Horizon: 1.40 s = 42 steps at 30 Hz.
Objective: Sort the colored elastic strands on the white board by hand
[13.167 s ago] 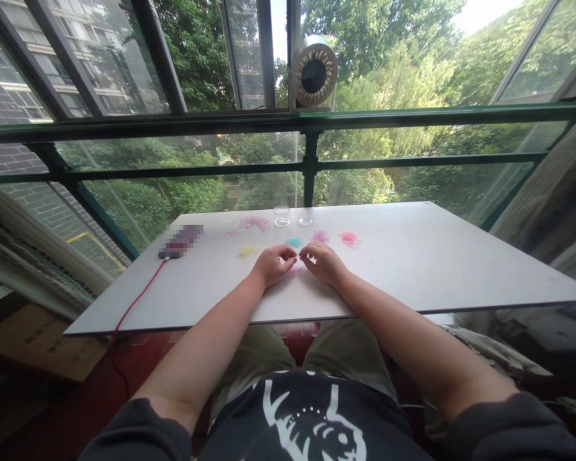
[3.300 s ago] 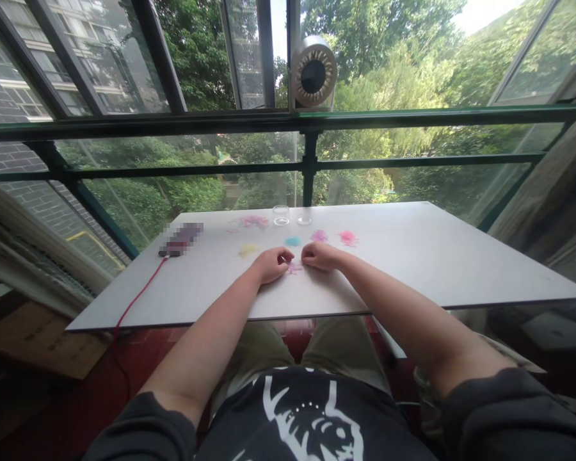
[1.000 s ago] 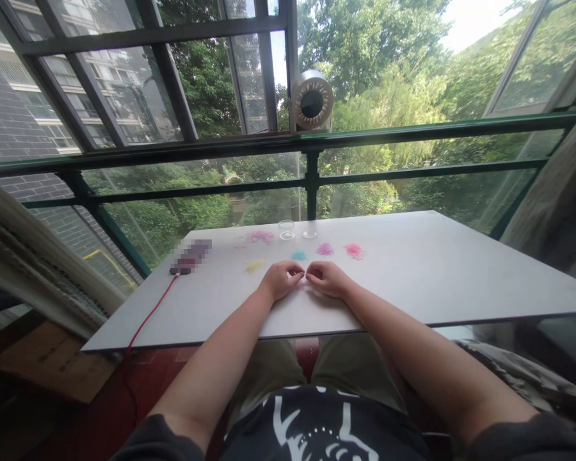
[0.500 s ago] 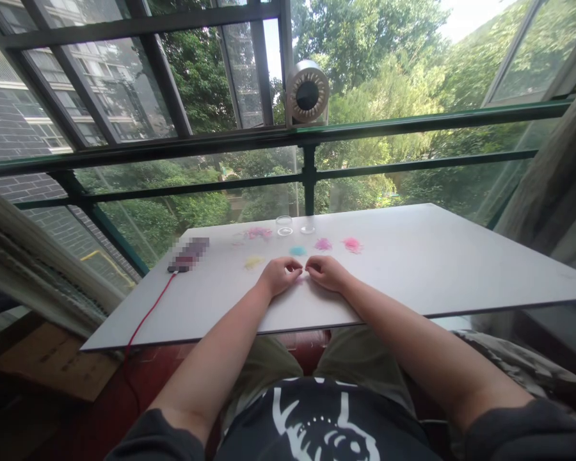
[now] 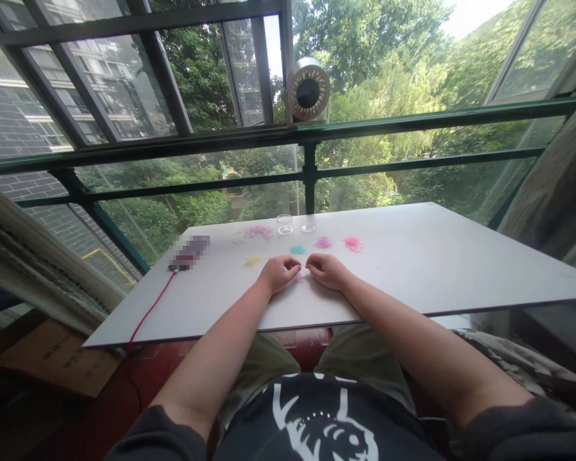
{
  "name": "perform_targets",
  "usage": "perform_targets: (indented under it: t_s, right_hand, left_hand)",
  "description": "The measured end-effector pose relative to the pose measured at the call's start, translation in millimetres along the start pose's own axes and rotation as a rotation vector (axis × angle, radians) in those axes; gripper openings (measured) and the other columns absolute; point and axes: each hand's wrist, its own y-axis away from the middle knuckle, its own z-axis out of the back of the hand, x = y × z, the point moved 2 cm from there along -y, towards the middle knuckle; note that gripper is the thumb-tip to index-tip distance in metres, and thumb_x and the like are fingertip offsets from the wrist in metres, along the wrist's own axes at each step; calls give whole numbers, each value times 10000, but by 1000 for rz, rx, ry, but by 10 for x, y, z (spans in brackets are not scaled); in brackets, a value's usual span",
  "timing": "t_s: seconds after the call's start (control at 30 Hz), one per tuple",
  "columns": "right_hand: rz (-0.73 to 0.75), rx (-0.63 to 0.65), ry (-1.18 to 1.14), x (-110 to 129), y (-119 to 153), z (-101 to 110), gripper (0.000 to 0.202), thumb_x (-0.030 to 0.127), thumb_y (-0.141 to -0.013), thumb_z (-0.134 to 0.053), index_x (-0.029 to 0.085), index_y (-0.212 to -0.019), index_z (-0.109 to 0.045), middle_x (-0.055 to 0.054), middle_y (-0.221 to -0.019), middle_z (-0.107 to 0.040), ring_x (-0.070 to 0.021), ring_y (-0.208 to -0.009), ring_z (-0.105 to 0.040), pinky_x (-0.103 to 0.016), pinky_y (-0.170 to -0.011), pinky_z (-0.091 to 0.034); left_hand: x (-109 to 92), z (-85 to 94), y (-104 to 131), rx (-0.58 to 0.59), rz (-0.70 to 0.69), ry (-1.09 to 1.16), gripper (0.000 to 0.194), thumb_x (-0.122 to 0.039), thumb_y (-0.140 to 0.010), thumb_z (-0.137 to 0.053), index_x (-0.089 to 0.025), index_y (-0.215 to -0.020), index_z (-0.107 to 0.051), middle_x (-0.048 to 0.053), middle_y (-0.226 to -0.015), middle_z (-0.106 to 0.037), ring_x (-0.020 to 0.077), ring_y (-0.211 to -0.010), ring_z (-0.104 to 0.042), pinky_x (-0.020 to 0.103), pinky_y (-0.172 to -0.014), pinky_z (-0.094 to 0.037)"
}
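Observation:
Near the front of the white table (image 5: 413,275), my left hand (image 5: 281,274) and my right hand (image 5: 325,270) rest close together with fingertips pinched. A thin pale strand (image 5: 303,266) spans the small gap between them; its kind is too small to tell. Under the left fingers lies a little pinkish-purple bunch (image 5: 299,278), partly hidden. Just beyond the hands are loose heaps of fine strand-like pieces: a teal heap (image 5: 298,250), a purple heap (image 5: 323,242), a pinkish-red heap (image 5: 352,243) and a yellow heap (image 5: 254,260).
Farther back sit a mixed pink-purple heap (image 5: 259,232), a clear round container (image 5: 285,225) and a clear lid-like disc (image 5: 308,228). A blurred-out device (image 5: 191,253) with a red cable (image 5: 151,310) lies at left. Behind the table runs a green railing (image 5: 398,125) bearing a round fan-like device (image 5: 308,93).
Both hands stay in nearly the same place, fingertips still pinched. The strand between them now shows more clearly, and more of the purplish bunch below is visible.

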Motion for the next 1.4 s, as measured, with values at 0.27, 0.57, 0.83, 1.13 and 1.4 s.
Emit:
perform_targets:
  t_s: [0.27,0.57,0.83,1.13,1.4]
  right_hand:
    - [9,3,-2,23,3,16,133,171,-741,-478,155,-730,-609,-1,-621,-591,-101,-568,-476,-214,-573,-355]
    - [-39,-18,0,0,-11,29,142,180,-745,-475,161,-746,-616,-12,-655,-611,-113,-589,-504,-224,-592,-369]
    - [-41,-30,-6,-28,2,23,134,191,-730,-472,164,-781,-593,11,-613,-559,-98,-536,-453,-213,-544,-347]
    - [-27,-37,-13,-16,0,26,109,215,-739,-472,163,-733,-569,17,-595,-527,-95,-542,-431,-212,-547,-341]
    - [-36,-29,-5,6,5,44,95,216,-722,-487,161,-723,-565,14,-589,-525,-94,-534,-433,-207,-531,-334]
  left_hand:
    - [-7,2,3,-1,-6,9,185,-287,-739,-539,-172,-806,-667,10,-749,-682,126,-693,-601,231,-701,-451]
    - [-18,20,5,-14,-1,13,172,-276,-736,-535,-166,-778,-661,11,-727,-675,124,-671,-590,225,-672,-448]
    - [-29,30,5,-4,9,26,185,-294,-739,-535,-165,-780,-661,12,-750,-685,119,-665,-590,223,-678,-453]
    - [-36,29,9,2,15,27,182,-290,-738,-534,-166,-774,-662,11,-733,-682,119,-659,-589,222,-672,-454]
    - [-19,19,0,8,-3,24,184,-296,-734,-536,-166,-774,-660,5,-722,-677,112,-642,-574,217,-666,-444]
